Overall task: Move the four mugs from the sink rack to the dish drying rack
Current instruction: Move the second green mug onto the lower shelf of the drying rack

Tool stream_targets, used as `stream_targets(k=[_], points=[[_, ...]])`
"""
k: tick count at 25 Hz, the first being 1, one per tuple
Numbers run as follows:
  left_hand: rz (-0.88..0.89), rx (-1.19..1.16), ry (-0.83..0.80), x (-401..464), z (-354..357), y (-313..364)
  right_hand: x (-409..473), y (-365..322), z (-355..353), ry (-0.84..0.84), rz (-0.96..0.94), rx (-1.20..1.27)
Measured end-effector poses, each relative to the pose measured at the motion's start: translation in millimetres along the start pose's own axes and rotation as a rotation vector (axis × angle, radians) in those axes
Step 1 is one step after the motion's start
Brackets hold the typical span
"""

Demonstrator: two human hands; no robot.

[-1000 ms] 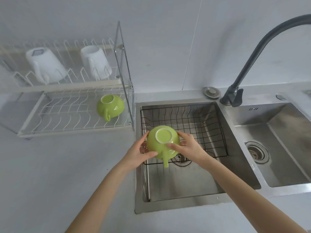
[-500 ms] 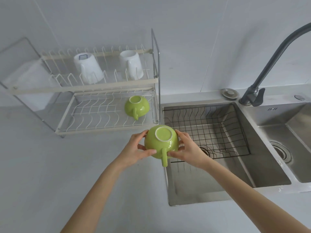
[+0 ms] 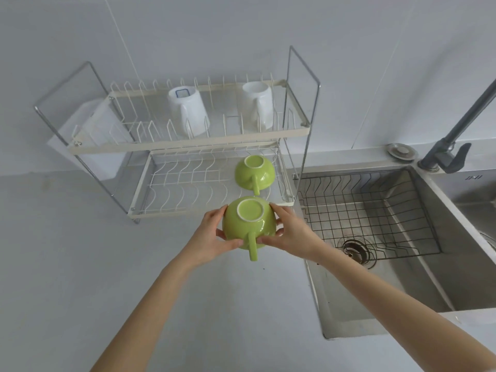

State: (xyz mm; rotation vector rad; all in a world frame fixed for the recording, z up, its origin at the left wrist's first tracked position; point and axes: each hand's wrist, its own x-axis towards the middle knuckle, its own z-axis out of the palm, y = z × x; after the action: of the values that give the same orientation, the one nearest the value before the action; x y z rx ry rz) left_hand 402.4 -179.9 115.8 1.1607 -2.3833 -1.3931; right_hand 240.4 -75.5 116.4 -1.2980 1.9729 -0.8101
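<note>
grey counter, last mug in transit

both hands, left hand and right hand, have fingers wrapped round an upturned green mug just before the drying rack. sink rack looks empty; next, set it beside its twin, i judge.

Worktop: pale grey, plain, ran along the wall.
On worktop, left: two-tier dish drying rack, wire and cream frame, stood against the wall.
Set into worktop, right: steel sink.
Behind sink: round metal cap and dark faucet sat on the ledge.
</note>
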Motion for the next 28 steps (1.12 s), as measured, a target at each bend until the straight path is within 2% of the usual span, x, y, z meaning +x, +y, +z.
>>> stream_targets(k=[4, 7, 16, 20, 28], points=[[-0.025, -0.026, 0.05, 11.5, -26.1, -19.0, 33.4, -17.2, 12.0, -0.043, 0.01, -0.062], [-0.041, -0.005, 0.075, 26.9, -49.4, -28.9, 58.1, -29.3, 22.7, -0.052, 0.027, 0.004], [-0.079, 0.015, 0.066, 87.8, -101.9, -54.4, 134.1, -51.6, 40.1, -0.036, 0.056, -0.008], [-0.129, 0.021, 0.073, 105.9, -112.1, -66.2, 160.5, -56.7, 45.6, -0.057, 0.061, -0.041], [-0.103, 0.073, 0.044, 131.5, -119.3, -83.0, 184.4, -49.0, 59.8, -0.047, 0.08, -0.022]])
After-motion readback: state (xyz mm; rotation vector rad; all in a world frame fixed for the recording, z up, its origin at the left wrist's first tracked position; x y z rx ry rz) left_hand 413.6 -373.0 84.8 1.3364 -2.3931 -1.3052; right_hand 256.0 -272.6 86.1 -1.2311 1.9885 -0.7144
